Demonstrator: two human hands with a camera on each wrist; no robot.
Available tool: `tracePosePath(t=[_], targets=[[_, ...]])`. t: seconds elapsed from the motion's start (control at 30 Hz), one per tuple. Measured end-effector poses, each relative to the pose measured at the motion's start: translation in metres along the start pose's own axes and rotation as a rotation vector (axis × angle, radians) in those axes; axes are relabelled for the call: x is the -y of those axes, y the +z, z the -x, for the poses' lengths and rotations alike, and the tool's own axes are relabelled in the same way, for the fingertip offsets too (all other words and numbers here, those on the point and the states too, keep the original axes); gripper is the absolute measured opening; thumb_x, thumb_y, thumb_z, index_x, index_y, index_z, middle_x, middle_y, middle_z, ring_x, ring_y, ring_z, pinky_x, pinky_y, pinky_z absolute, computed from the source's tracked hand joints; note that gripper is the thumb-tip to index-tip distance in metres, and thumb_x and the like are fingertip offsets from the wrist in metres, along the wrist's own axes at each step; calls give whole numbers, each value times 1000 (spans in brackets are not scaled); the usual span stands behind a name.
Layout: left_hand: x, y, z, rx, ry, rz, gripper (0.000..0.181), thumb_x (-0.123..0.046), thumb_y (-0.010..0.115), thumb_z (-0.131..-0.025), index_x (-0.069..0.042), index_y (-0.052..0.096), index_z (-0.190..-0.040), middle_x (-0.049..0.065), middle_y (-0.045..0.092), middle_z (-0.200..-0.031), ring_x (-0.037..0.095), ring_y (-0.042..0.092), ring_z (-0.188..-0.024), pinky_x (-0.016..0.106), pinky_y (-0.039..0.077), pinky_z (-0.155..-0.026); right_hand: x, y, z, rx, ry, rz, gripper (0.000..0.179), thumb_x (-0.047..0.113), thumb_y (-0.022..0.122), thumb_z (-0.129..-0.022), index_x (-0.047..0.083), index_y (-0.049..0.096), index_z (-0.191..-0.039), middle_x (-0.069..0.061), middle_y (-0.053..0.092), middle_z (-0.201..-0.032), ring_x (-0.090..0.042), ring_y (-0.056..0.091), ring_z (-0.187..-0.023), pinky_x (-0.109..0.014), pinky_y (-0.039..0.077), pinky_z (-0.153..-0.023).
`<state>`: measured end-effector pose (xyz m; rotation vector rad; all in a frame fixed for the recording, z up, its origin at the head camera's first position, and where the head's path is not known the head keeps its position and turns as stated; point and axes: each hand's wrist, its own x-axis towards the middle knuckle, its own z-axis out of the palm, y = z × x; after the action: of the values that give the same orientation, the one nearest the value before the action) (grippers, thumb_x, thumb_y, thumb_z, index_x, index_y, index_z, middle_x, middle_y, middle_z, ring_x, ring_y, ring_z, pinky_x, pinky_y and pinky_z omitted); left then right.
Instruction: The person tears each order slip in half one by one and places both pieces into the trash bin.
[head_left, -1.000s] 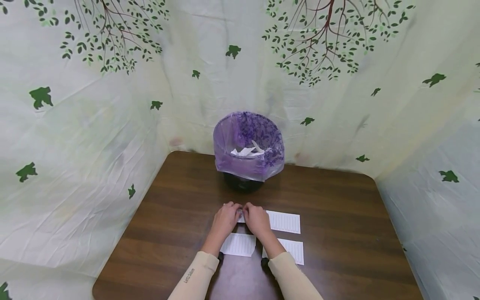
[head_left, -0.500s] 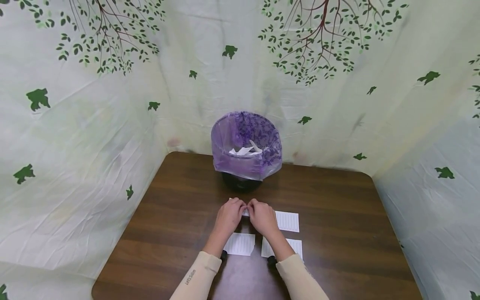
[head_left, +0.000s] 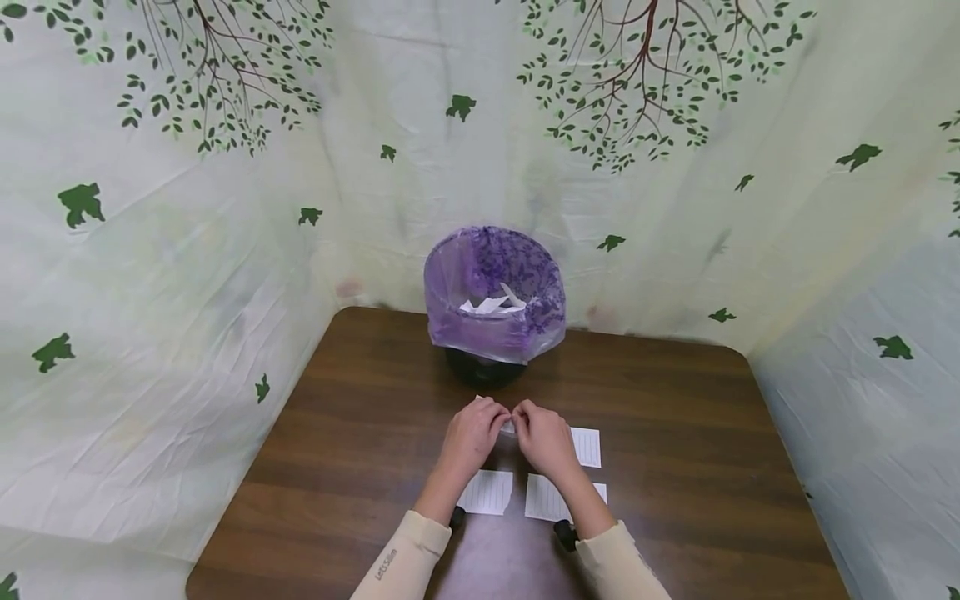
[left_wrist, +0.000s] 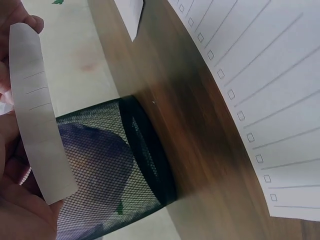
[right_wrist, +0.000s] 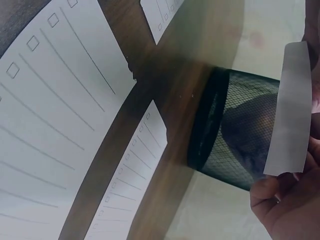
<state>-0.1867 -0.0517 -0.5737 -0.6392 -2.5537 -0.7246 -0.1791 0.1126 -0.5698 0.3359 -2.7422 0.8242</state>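
Observation:
A narrow piece of white paper (left_wrist: 42,115) is raised over the table, pinched near one end by my left hand (head_left: 471,433) and near the other by my right hand (head_left: 546,439). In the head view my fingers hide most of it. The right wrist view shows the paper (right_wrist: 290,107) curving slightly, its near face mostly plain. Below my wrists lie a lined paper piece (head_left: 486,493) on the left and another lined piece (head_left: 546,497) partly under the right forearm. Behind the right hand, a third lined piece (head_left: 587,447) is partly covered.
A dark mesh bin (head_left: 483,368) stands beyond my hands, toward the table's back edge. Its purple liner bag (head_left: 480,335) folds over the rim, and white paper scraps (head_left: 491,306) lie inside. The brown wooden table (head_left: 675,492) meets a leaf-patterned cloth (head_left: 390,208) behind.
Both hands have shifted a little to the right together, with the paper between them. The right hand now covers more of the back-right piece. The bin and the loose pieces stay put.

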Motion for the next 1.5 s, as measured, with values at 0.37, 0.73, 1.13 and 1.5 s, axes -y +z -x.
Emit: tracePosePath(t=[0.37,0.73,1.13,1.5], targets=[[-6,0,4,-36,21,-1,6,-19,78,-96,-14,79,-92,-2,74,-86,18,70,-84,33,59,-76,-5,-3,5,34,19,-92,11,18,68,-102,13,73,-94,3,66,-71,-7,50,-60,-24,41,-56],[-11,1,10,-56,19,22,7,-18,78,-95,-14,79,-90,-1,73,-84,18,69,-82,32,59,-76,-5,-4,10,67,67,-158,11,17,68,-102,12,73,-93,4,61,-68,-7,48,-61,-24,41,-57],[-12,-4,8,-114,37,63,6,-15,81,-93,-13,78,-88,-1,73,-82,18,68,-83,32,60,-81,-7,-9,6,26,83,-196,11,15,68,-102,10,74,-94,4,62,-69,-7,48,-60,-23,42,-57],[-18,-7,7,-129,-15,143,5,-13,80,-93,-11,80,-88,0,76,-85,17,71,-84,33,60,-80,-12,-11,7,-1,97,-206,10,14,68,-102,10,72,-93,2,63,-70,-8,49,-61,-24,41,-58]])
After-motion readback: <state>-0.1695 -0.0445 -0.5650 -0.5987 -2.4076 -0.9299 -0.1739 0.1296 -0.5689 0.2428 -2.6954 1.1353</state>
